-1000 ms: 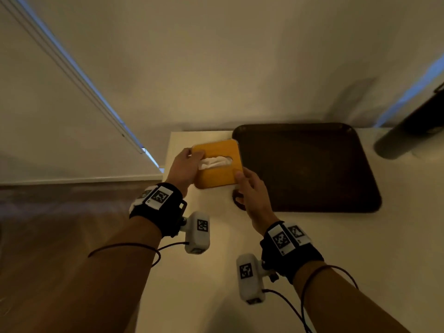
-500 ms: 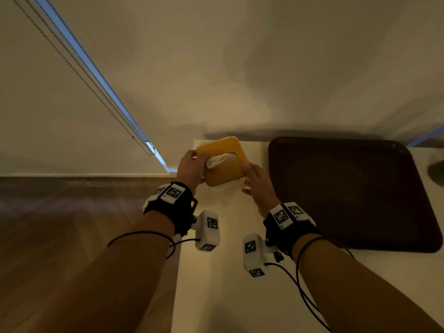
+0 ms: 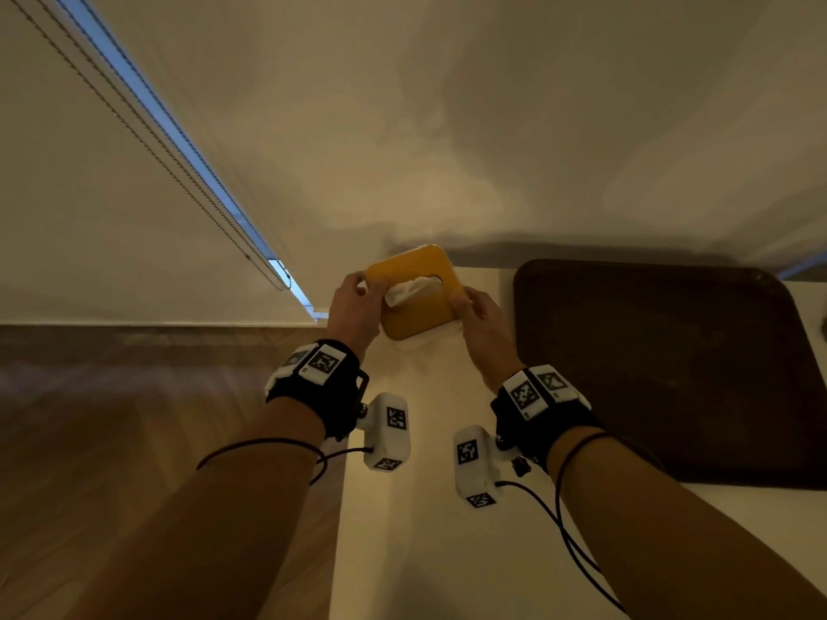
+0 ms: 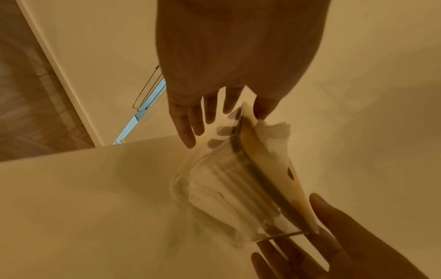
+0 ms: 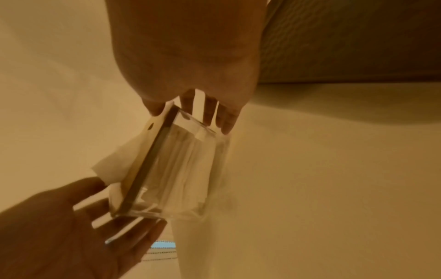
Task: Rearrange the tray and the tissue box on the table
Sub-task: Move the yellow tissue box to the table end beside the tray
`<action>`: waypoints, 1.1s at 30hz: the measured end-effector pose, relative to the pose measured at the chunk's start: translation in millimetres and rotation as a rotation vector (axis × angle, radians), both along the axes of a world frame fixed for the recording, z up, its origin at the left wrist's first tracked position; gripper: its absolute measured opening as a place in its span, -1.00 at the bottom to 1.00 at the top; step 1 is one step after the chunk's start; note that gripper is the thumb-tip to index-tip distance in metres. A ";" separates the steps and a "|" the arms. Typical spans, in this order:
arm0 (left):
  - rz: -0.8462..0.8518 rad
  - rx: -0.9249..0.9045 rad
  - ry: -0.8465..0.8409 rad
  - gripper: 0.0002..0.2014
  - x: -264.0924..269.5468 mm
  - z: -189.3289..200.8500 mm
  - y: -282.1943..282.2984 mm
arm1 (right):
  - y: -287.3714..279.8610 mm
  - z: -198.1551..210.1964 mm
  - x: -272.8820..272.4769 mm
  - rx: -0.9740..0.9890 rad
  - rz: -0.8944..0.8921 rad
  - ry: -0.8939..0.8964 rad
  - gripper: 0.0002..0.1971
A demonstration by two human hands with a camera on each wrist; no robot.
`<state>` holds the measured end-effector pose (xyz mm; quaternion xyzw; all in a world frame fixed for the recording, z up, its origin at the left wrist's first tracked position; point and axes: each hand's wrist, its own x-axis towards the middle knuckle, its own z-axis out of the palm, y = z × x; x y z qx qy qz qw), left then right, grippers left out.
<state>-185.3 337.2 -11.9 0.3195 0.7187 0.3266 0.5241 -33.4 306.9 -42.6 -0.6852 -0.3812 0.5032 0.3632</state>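
Holding the tilted tissue box between our left hand and right hand, fingers spread along its slick clear sides at the tabletop's far left corner, left of the tray, we risk it slipping over the edge.

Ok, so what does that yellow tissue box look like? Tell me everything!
The tissue box has a smooth yellow lid with rounded corners and an oval slot, where a white tissue pokes out. Its body looks like clear plastic, with folded tissues inside. It is tilted, held between the left hand and the right hand, thumbs on the lid. It is at the table's far left corner, left of the dark tray, not touching it. Whether its base touches the table is unclear.
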 end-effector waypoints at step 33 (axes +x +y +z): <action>-0.023 0.150 0.054 -0.76 -32.9 -14.3 -7.6 | 11.9 7.2 -12.8 0.024 -0.182 0.171 -0.74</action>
